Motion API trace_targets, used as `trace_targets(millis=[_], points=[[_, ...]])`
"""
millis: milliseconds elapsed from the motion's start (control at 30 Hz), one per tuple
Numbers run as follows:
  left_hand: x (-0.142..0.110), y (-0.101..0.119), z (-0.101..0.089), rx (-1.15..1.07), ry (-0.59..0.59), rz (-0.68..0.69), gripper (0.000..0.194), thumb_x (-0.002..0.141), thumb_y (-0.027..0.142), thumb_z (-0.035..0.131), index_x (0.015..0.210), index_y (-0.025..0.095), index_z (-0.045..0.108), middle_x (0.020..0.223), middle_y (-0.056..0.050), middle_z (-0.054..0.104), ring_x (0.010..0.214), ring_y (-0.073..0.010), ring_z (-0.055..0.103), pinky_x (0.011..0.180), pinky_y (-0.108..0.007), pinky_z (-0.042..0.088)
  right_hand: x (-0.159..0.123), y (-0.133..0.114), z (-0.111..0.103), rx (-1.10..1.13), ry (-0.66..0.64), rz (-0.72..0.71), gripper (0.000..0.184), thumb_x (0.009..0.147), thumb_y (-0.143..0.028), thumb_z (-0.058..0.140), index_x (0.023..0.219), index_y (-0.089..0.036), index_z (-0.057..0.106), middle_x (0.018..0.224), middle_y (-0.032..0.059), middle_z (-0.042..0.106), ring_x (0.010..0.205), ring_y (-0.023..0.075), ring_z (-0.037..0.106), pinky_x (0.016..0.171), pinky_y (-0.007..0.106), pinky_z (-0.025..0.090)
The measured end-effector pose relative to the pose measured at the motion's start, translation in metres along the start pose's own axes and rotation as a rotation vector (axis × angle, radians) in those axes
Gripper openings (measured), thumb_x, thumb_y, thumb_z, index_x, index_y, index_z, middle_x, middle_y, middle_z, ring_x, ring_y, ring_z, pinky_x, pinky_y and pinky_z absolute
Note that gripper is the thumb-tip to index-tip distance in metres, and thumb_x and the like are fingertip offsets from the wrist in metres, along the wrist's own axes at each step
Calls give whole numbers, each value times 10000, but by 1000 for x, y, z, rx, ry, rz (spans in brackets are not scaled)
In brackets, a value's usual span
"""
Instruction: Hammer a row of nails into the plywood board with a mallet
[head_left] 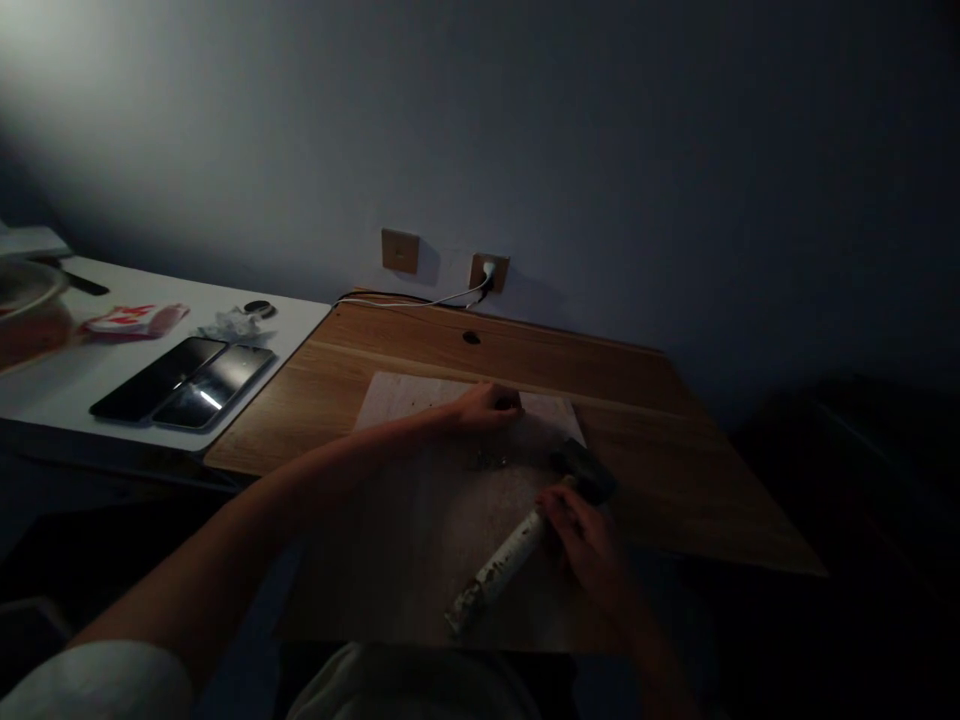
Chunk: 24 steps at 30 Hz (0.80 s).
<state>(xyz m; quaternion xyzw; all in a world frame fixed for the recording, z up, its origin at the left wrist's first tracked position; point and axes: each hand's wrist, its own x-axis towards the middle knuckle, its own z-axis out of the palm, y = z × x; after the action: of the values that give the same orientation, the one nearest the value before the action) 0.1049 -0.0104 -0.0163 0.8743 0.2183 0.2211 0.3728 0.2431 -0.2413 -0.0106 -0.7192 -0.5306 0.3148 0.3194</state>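
My right hand (581, 525) is closed round the upper handle of a hammer (506, 560), close to its dark head (589, 470). The handle is whitish and worn, slanting down toward me. My left hand (487, 405) has its fingers curled together over the far part of a pale wooden board (420, 560). Whatever may be between those fingers is hidden. A little pile of small metal pieces, perhaps nails (489, 460), lies on the board between my hands; in the dim light their exact kind is unclear.
The board rests on a brown wooden desk (622, 410) against a wall. At left, a white table (300, 318) bears two dark phone-like devices (214, 385), a red-and-white packet (135, 320), crumpled clear plastic (232, 325) and a tub (30, 310). Cables run to a wall socket (489, 272).
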Motion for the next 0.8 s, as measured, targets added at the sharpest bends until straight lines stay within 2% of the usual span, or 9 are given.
trace_targets(millis=[100, 200, 300, 367, 500, 633, 800], points=[[-3, -1, -16, -105, -160, 51, 218, 848, 297, 540, 839, 119, 666, 760, -8, 623, 722, -134, 554, 687, -229, 418, 1, 2, 1, 78, 15, -28, 489, 920, -642, 429, 945, -215, 666, 897, 62, 723, 774, 201, 670, 638, 257, 496], [-8, 3, -35, -199, -405, 119, 197, 839, 318, 605, 874, 129, 650, 819, -15, 646, 777, -144, 576, 719, -231, 443, 0, 4, 2, 151, 7, -21, 471, 929, -627, 430, 936, -213, 653, 878, 49, 707, 754, 189, 654, 609, 245, 484], [-13, 8, -48, -281, -615, 97, 267, 763, 346, 732, 922, 153, 639, 833, -5, 657, 774, -148, 585, 710, -234, 462, -1, 5, 3, 177, -4, -5, 445, 934, -609, 444, 954, -216, 653, 866, 38, 700, 751, 184, 651, 615, 243, 481], [-15, 9, -51, -297, -688, 88, 354, 675, 331, 819, 936, 170, 644, 874, -4, 664, 819, -163, 595, 737, -244, 476, -1, 4, 2, 180, -8, 3, 444, 935, -607, 444, 951, -217, 656, 855, 37, 701, 745, 186, 651, 614, 246, 483], [-15, 8, -53, -264, -705, 127, 390, 580, 255, 878, 919, 196, 693, 967, -11, 664, 940, -201, 600, 834, -265, 479, -1, 3, 2, 200, 1, 6, 455, 928, -614, 444, 951, -217, 665, 868, 49, 708, 754, 199, 659, 621, 262, 500], [-14, 9, -53, -241, -696, 143, 318, 572, 254, 886, 847, 206, 731, 959, -11, 653, 939, -202, 602, 869, -268, 470, 0, 3, 1, 177, 27, -2, 446, 926, -604, 458, 944, -219, 682, 904, 54, 719, 798, 207, 669, 664, 272, 512], [-12, 10, -53, -220, -700, 173, 210, 619, 256, 866, 791, 206, 756, 945, -21, 658, 894, -186, 607, 833, -258, 477, 0, 5, 1, 140, 40, 2, 454, 924, -601, 468, 985, -217, 702, 986, 66, 737, 901, 229, 675, 725, 283, 518]])
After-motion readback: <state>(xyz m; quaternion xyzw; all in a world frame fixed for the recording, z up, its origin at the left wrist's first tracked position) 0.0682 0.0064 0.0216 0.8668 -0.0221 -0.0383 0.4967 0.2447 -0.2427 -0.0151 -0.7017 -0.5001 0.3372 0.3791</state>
